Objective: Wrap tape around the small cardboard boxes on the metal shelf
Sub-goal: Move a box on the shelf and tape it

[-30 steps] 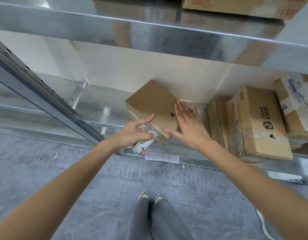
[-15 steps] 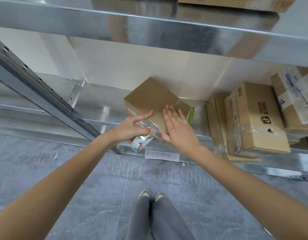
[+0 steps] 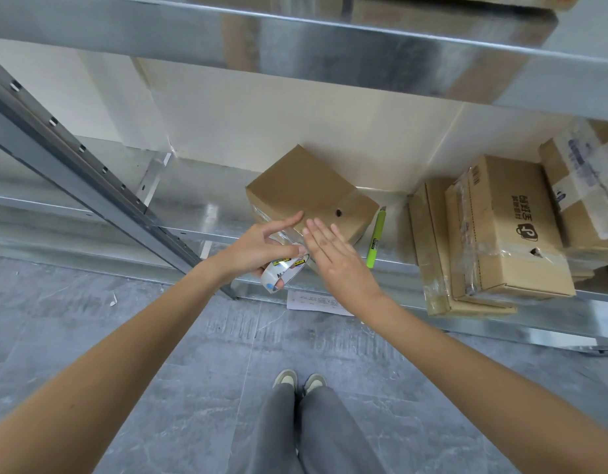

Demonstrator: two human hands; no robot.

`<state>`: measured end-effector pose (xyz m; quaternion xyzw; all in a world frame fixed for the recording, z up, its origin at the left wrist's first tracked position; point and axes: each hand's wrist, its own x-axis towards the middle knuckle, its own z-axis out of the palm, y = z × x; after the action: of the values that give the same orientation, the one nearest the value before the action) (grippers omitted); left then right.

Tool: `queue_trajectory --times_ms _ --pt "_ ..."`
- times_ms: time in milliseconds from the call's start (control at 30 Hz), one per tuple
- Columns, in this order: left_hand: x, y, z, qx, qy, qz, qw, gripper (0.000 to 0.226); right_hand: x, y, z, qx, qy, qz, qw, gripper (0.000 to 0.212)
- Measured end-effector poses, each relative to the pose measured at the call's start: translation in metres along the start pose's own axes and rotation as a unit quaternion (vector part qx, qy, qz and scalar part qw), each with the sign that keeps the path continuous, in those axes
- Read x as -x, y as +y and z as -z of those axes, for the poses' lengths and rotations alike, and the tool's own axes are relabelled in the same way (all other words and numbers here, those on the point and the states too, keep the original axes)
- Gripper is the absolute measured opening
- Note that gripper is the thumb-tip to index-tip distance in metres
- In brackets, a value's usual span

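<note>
Nearest, a person's grey trousers [image 3: 306, 436] and shoes stand on grey floor. Further out, the left hand [image 3: 258, 249] grips a roll of clear tape [image 3: 284, 271], while the right hand [image 3: 333, 258] lies flat, fingers spread, on the near edge of a small cardboard box [image 3: 309, 193] on the metal shelf [image 3: 200, 206]. Right of it lies a green utility knife [image 3: 376, 239], then more taped boxes [image 3: 497, 230].

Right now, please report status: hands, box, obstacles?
Left hand grips tape roll. Right hand flat on box. Green cutter beside box.
</note>
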<state>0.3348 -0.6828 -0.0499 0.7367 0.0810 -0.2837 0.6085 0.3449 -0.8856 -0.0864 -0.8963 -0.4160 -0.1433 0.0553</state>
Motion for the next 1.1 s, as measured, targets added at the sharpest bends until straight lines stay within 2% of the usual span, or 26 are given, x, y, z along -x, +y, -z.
queue_trajectory --times_ms 33,67,167,233,300,400,533,600,633,733,800,867,933,967,1100 --pt "0.000 -0.001 -0.002 0.003 0.005 -0.004 1.000 0.064 0.000 0.003 0.001 0.000 -0.010 -0.002 1.000 0.060" --pt "0.000 -0.002 -0.003 0.007 0.008 -0.007 1.000 0.065 0.000 0.006 0.003 -0.012 -0.033 -0.023 0.999 0.070" --pt "0.003 -0.005 -0.009 0.017 0.005 -0.029 0.999 0.071 -0.006 0.024 0.008 -0.091 -0.140 -0.178 0.970 0.126" --pt "0.007 -0.008 -0.014 0.018 0.012 -0.052 0.998 0.074 -0.013 0.037 0.009 -0.115 -0.189 -0.235 0.946 0.138" --pt "0.011 -0.011 -0.024 0.002 0.045 -0.076 0.996 0.081 -0.016 0.045 0.011 -0.118 -0.208 -0.227 0.944 0.136" --pt "0.022 -0.019 -0.041 -0.036 0.134 -0.119 0.983 0.087 -0.015 0.047 0.011 -0.132 -0.172 -0.226 0.950 0.126" --pt "0.041 -0.032 -0.054 -0.053 0.242 -0.178 0.953 0.071 -0.016 0.045 0.017 -0.174 -0.143 -0.267 0.937 0.122" --pt "0.046 -0.031 -0.057 -0.052 0.276 -0.194 0.940 0.063 -0.022 0.049 0.023 -0.221 -0.127 -0.296 0.921 0.110" --pt "0.047 -0.027 -0.057 -0.052 0.288 -0.209 0.933 0.056 -0.025 0.051 0.027 -0.271 -0.124 -0.311 0.903 0.100" --pt "0.040 -0.008 -0.057 -0.058 0.302 -0.246 0.919 0.031 -0.031 0.062 0.037 -0.457 -0.145 -0.337 0.810 0.080" --pt "0.030 0.009 -0.057 -0.054 0.293 -0.249 0.921 0.018 -0.033 0.072 0.041 -0.507 -0.185 -0.346 0.767 0.083" --pt "0.019 0.027 -0.055 -0.042 0.273 -0.247 0.929 0.010 -0.037 0.082 0.044 -0.523 -0.217 -0.352 0.746 0.074" --pt "0.008 0.044 -0.052 -0.050 0.247 -0.242 0.937 0.007 -0.039 0.092 0.048 -0.533 -0.199 -0.345 0.746 0.059" --pt "0.002 0.052 -0.050 -0.056 0.237 -0.240 0.940 0.010 -0.039 0.094 0.050 -0.532 -0.178 -0.338 0.755 0.058" --pt "-0.019 0.074 -0.048 -0.099 0.236 -0.232 0.938 0.022 -0.041 0.086 0.052 -0.524 -0.096 -0.299 0.792 0.071"
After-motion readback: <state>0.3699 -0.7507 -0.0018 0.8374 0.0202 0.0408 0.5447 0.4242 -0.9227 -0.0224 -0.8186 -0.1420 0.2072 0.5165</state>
